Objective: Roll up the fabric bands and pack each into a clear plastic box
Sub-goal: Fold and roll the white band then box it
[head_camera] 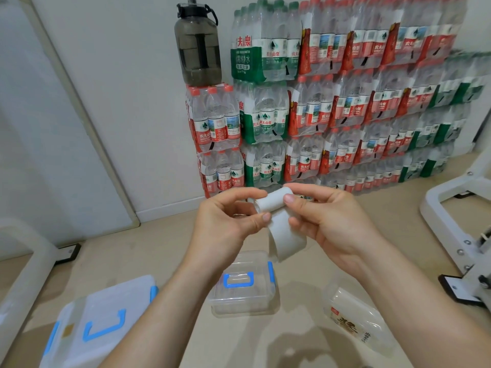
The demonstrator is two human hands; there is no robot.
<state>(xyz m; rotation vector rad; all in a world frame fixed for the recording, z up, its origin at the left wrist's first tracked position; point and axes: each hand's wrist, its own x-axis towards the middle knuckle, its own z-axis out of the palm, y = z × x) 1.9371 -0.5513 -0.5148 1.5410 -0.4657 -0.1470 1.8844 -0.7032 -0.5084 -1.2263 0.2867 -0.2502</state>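
Fabric band (273, 203), white and partly wound into a short roll, is held in the air between both hands, above the things lying below. The left hand (228, 219) has its grip closed on the roll's left end, thumb underneath and forefinger curled over the top. The right hand (329, 221) grips the right end, its thumb pressed on the front of the roll and its fingers wrapped over the top and behind. The roll lies roughly level, tilted slightly up toward the right. From its underside the unrolled tail hangs down in a loose loop, passing just beside the right hand's lower fingers.

Directly below the hands sits a small clear plastic box (244, 288) with its lid on, a blue handle on top and blue clips at the sides; the hanging tail ends just above its far edge in this view. A larger clear box (93, 322), also with a blue handle and clips, lies to the lower left. To the lower right lies a clear plastic wrapper (356, 322) with a red label and dark characters.

Farther back, shrink-wrapped water-bottle packs (332, 115) with red and green labels are stacked against the wall (127, 88). A dark smoky jug (198, 49) with a black lid stands on the shorter left stack. A white metal frame (451, 224) stands at the right edge.
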